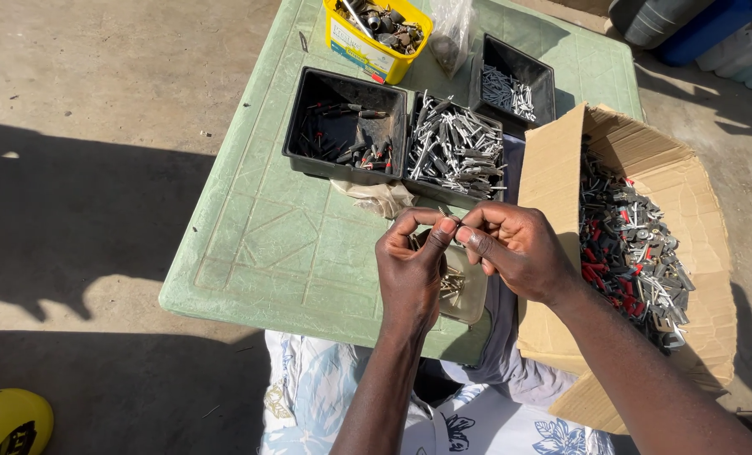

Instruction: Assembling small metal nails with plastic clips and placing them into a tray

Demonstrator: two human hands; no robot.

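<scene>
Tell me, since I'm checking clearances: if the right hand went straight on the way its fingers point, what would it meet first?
The right hand points left, so it would probably meet the left hand first; their fingertips already pinch a small metal part together.

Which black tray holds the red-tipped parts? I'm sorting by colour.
The left black tray, beside the yellow tub; dark pieces with red tips. The other two hold only silvery metal parts.

Harsh sunlight, hard dark shadows on ground, sharp focus.
</scene>
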